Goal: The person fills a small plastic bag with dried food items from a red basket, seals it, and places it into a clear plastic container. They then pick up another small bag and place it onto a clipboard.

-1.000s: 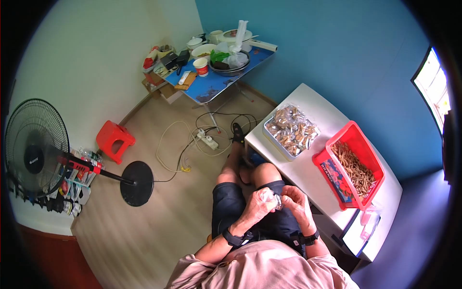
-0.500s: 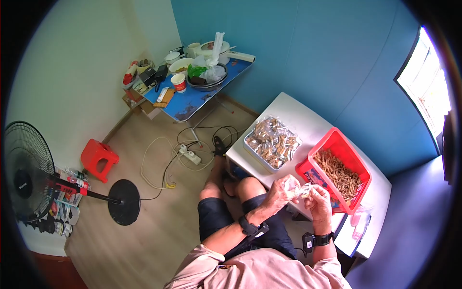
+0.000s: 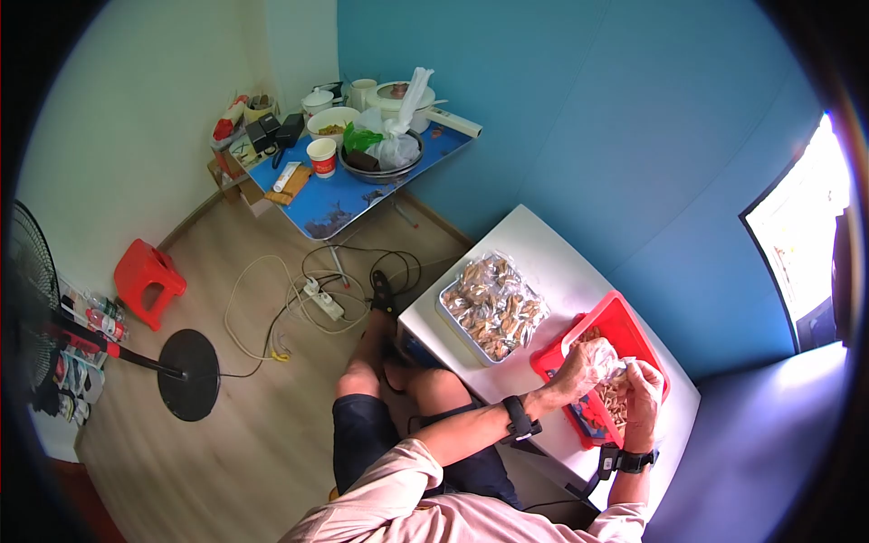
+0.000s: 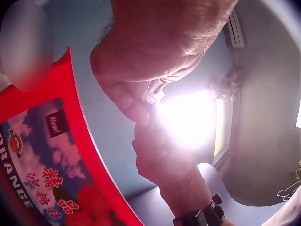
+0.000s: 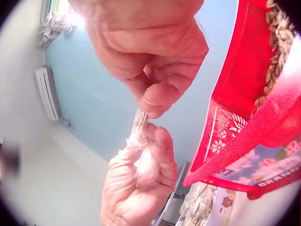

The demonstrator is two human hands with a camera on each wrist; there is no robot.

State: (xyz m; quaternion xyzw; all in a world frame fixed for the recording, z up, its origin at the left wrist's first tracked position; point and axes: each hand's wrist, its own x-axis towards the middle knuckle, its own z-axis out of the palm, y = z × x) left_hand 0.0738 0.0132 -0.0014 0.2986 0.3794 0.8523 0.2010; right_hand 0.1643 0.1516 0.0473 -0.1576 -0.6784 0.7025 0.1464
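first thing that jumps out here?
Both hands meet over the red basket of brown snack sticks at the white table's near end: left hand and right hand pinch a small clear plastic bag between them. Beside the basket sits a tray of wrapped packets.

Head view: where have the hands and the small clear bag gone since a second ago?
Both hands, left hand and right hand, carried the small clear bag from the lap up over the red basket. Both still grip it. The tray of packets stayed put.

A red basket (image 3: 634, 328) sits on a white table (image 3: 534, 262) against a blue wall (image 3: 579, 136).
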